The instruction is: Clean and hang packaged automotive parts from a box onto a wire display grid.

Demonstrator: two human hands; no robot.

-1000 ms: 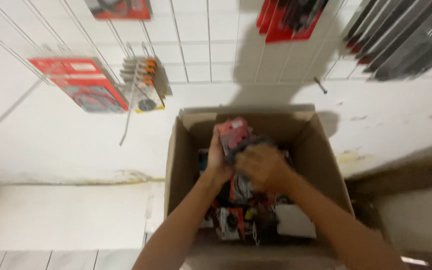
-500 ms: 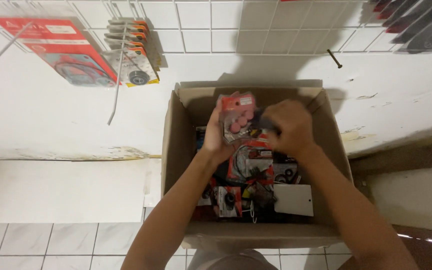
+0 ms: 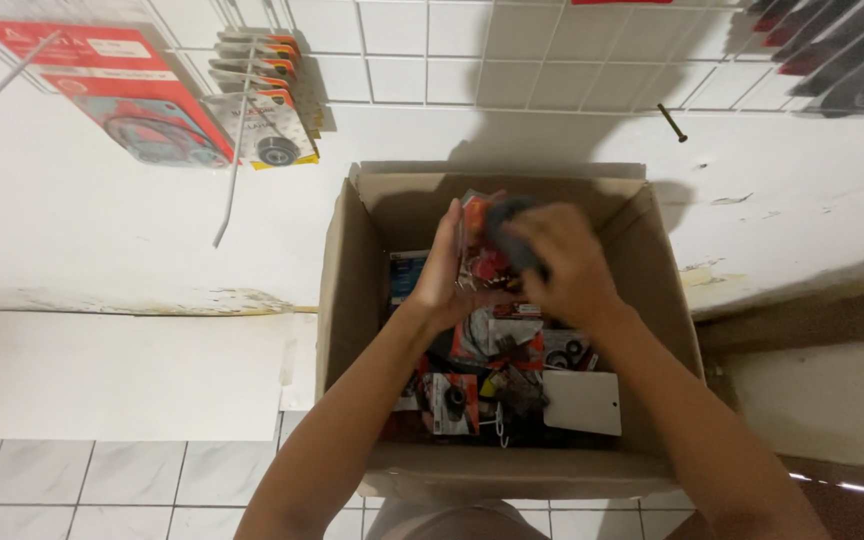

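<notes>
Two bare hands meet above an open cardboard box (image 3: 352,290) that stands on the floor against a white wall. Left hand (image 3: 444,272): fingers upright and curled around the left edge of a stack of red blister packs (image 3: 482,255), holding the stack on edge over the far half of the box. Right hand (image 3: 564,262): closed over a dark, rounded item (image 3: 508,232) pressed against the right face of the stack; blur hides what the item is. Inside the box, below the hands, lie more carded small parts in red and black packaging (image 3: 452,400), and a blank white card (image 3: 582,402) rests near the front right corner. On the wire grid (image 3: 512,60) up the wall behind the box, to its left, hang a large red package (image 3: 122,95) and a row of carded wheel-like parts (image 3: 270,100).
</notes>
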